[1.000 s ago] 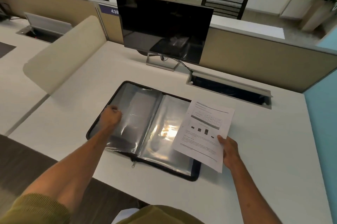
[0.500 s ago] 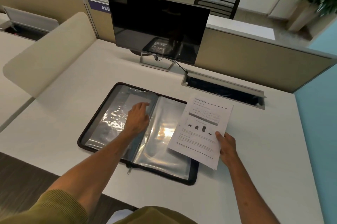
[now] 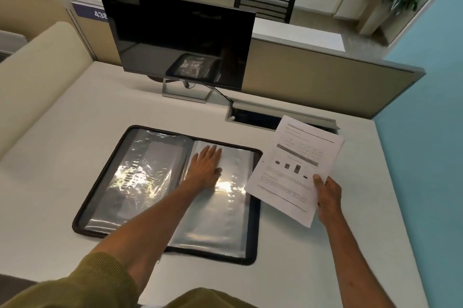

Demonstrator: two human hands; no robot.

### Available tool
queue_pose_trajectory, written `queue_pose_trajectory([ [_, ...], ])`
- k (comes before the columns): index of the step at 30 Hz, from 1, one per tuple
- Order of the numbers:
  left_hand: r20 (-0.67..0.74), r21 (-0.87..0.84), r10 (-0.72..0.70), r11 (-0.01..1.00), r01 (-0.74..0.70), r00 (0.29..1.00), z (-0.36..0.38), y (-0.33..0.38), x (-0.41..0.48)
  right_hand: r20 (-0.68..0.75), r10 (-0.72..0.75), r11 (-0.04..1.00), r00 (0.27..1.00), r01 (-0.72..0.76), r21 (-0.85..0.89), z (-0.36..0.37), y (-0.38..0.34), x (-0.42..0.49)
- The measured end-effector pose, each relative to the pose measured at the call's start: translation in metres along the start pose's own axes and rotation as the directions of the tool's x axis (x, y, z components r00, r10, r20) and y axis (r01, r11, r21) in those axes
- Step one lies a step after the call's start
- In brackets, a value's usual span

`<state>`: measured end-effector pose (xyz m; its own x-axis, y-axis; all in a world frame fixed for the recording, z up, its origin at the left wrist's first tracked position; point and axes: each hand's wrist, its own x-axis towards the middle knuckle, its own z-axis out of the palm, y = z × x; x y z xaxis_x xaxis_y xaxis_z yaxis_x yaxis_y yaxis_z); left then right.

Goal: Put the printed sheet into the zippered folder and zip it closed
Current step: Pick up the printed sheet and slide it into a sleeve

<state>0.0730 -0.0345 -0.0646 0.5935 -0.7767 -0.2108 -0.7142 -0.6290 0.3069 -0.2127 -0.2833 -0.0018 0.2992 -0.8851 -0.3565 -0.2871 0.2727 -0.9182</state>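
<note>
The black zippered folder [image 3: 140,189] lies open and flat on the white desk, showing shiny clear plastic sleeves on both halves. My left hand [image 3: 205,168] rests palm down, fingers spread, on the right-hand sleeve near the spine. The printed sheet [image 3: 293,169], white with text, a grey band and small dark figures, is held up just right of the folder, overlapping its right edge. My right hand [image 3: 327,194] pinches the sheet's lower right edge, thumb on top.
A dark monitor [image 3: 180,39] on a silver stand is behind the folder. An open cable tray [image 3: 253,117] is sunk into the desk behind the sheet. Beige partitions [image 3: 313,74] bound the desk at back and left; a blue wall [image 3: 431,132] stands at right.
My left hand has moved from the left sleeve across the spine onto the right sleeve. The sheet has shifted right and lifted a little, uncovering the right half.
</note>
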Motion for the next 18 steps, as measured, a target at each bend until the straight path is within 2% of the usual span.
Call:
queue_pose_trajectory([
  [8,0.117,0.077,-0.017,0.997,0.008,0.993,0.015,0.009,0.019,-0.024,0.087,0.996,0.996,-0.087,0.006,-0.013,0.032,-0.006],
  [14,0.055,0.088,-0.001,0.996,-0.004,0.998,0.014,0.004,0.01,0.009,0.115,0.993,0.993,-0.115,0.015,-0.001,0.033,-0.002],
  [18,-0.061,0.058,0.013,0.998,-0.009,0.998,0.002,0.002,0.004,0.026,0.101,0.995,0.995,-0.102,0.018,0.009,0.022,0.008],
])
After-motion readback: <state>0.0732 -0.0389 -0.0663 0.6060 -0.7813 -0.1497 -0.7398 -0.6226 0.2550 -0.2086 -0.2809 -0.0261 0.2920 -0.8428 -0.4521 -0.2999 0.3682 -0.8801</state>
